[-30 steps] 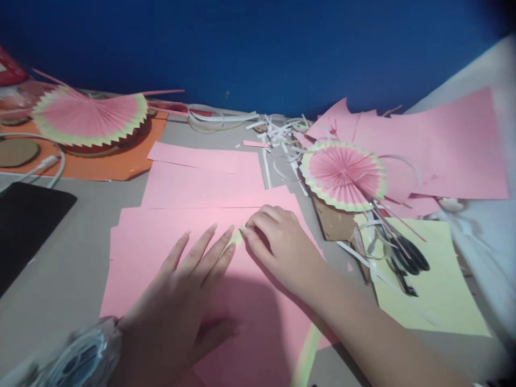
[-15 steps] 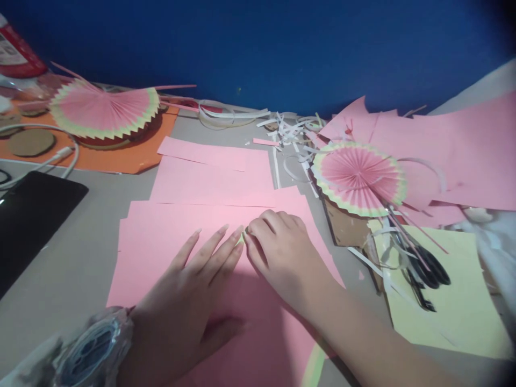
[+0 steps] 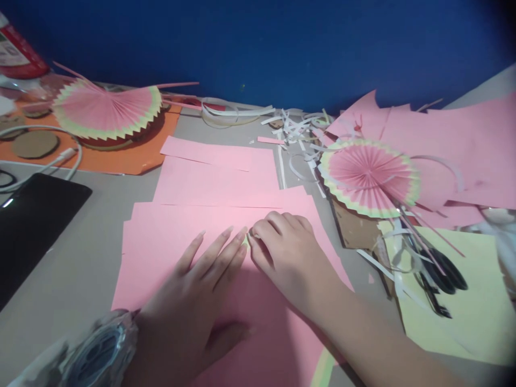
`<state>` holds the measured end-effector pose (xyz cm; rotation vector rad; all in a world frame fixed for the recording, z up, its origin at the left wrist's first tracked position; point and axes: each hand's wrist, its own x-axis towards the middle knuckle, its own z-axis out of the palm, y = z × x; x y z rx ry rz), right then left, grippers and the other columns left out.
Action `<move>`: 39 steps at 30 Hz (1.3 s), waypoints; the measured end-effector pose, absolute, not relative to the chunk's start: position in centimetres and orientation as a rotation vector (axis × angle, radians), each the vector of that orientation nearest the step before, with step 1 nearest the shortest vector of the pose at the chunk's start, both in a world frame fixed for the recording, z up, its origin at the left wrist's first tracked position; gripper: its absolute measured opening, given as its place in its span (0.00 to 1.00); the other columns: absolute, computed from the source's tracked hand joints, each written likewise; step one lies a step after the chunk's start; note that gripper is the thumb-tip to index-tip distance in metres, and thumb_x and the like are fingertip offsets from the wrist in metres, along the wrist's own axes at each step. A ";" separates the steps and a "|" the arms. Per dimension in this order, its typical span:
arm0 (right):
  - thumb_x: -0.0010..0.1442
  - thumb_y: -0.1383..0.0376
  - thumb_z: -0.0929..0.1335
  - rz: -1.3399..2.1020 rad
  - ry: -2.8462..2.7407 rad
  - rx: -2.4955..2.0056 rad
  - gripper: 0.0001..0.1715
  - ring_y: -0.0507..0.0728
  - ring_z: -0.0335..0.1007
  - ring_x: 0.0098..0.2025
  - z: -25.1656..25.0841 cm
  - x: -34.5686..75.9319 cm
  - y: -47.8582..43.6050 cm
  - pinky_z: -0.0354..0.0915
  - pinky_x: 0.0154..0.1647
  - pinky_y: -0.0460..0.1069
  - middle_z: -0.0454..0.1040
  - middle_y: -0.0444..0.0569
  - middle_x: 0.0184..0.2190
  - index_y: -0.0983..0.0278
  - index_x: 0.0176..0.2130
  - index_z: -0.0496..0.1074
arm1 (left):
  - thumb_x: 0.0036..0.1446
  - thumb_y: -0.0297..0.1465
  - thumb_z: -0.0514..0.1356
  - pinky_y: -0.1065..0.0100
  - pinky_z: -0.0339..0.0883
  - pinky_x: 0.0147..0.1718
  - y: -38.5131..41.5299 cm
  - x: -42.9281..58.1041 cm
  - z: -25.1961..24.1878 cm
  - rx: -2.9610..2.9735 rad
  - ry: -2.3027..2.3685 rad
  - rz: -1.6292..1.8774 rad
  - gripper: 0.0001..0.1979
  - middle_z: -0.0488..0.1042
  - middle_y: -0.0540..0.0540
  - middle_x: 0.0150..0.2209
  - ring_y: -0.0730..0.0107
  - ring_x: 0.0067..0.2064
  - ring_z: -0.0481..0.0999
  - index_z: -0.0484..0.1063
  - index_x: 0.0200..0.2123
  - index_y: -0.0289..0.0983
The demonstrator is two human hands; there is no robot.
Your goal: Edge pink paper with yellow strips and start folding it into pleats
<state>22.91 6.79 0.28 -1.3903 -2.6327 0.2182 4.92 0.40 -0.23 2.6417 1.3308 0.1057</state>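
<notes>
Pink paper sheets (image 3: 161,231) lie stacked and overlapping in front of me. My left hand (image 3: 201,279) rests flat on the top sheet, its fingers stretched out and slightly apart. Beside its fingertips, my right hand (image 3: 284,252) is closed, with curled fingers pressed down on the paper. A small yellow-green bit (image 3: 245,243) shows between the two hands, next to a tiny dark spot at the right fingertips. What the right fingers hold is hidden. Under my right forearm, a yellow-green strip (image 3: 323,368) runs along the sheet's lower right edge.
A pleated pink-and-green paper fan (image 3: 368,174) lies on cardboard at right, near black-handled scissors (image 3: 443,269) and yellow paper (image 3: 475,317). Another fan (image 3: 108,110) sits on orange paper (image 3: 149,158) at left, above a black device (image 3: 40,226). White paper scraps (image 3: 298,129) line the back.
The whole scene has shifted slightly right in view. Both hands keep nearly the same pose and place on the pink paper.
</notes>
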 end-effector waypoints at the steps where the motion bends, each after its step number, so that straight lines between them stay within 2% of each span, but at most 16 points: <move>1: 0.60 0.67 0.61 0.217 -2.623 -1.392 0.08 0.58 0.63 0.36 0.2 22.9 6.8 0.54 0.39 0.53 0.69 0.48 0.31 0.63 0.32 0.67 | 0.56 0.48 0.52 0.55 0.35 0.62 0.4 4.9 -0.2 2.645 1.326 0.111 0.40 0.41 0.45 0.67 0.58 0.66 0.41 0.45 0.64 0.31; 8: 0.56 0.66 0.65 0.414 -2.432 -1.431 0.03 0.55 0.64 0.35 -0.2 23.2 7.0 0.54 0.41 0.51 0.69 0.45 0.30 0.64 0.31 0.65 | 0.56 0.46 0.53 0.55 0.34 0.62 0.5 4.8 -0.2 2.650 1.315 0.100 0.39 0.39 0.45 0.67 0.57 0.66 0.40 0.45 0.64 0.31; 11: 0.53 0.65 0.67 0.474 -2.370 -1.476 0.05 0.53 0.63 0.32 -0.1 23.3 7.1 0.54 0.41 0.51 0.68 0.43 0.28 0.63 0.30 0.65 | 0.56 0.47 0.53 0.55 0.34 0.62 0.5 4.8 -0.2 2.662 1.310 0.097 0.40 0.40 0.45 0.67 0.57 0.66 0.40 0.44 0.64 0.31; 17: 0.58 0.69 0.63 0.654 -2.326 -1.463 0.05 0.52 0.63 0.33 0.5 23.7 7.6 0.54 0.41 0.50 0.68 0.42 0.28 0.63 0.30 0.64 | 0.56 0.47 0.52 0.55 0.33 0.62 0.5 4.8 -0.3 2.679 1.317 0.106 0.41 0.38 0.45 0.67 0.57 0.66 0.39 0.42 0.65 0.31; 31: 0.61 0.66 0.62 0.364 -2.460 -1.447 0.07 0.54 0.65 0.34 -0.3 23.4 7.4 0.53 0.40 0.51 0.71 0.45 0.30 0.63 0.30 0.64 | 0.55 0.48 0.53 0.54 0.35 0.62 0.4 4.8 -0.3 2.674 1.317 0.111 0.42 0.37 0.44 0.68 0.56 0.66 0.40 0.42 0.65 0.30; 39: 0.60 0.67 0.63 0.351 -2.453 -1.459 0.06 0.55 0.66 0.33 -0.2 23.2 7.3 0.54 0.40 0.51 0.71 0.45 0.30 0.63 0.30 0.65 | 0.56 0.46 0.53 0.55 0.34 0.62 0.7 5.0 -0.2 2.675 1.305 0.112 0.41 0.38 0.44 0.67 0.57 0.66 0.40 0.42 0.65 0.31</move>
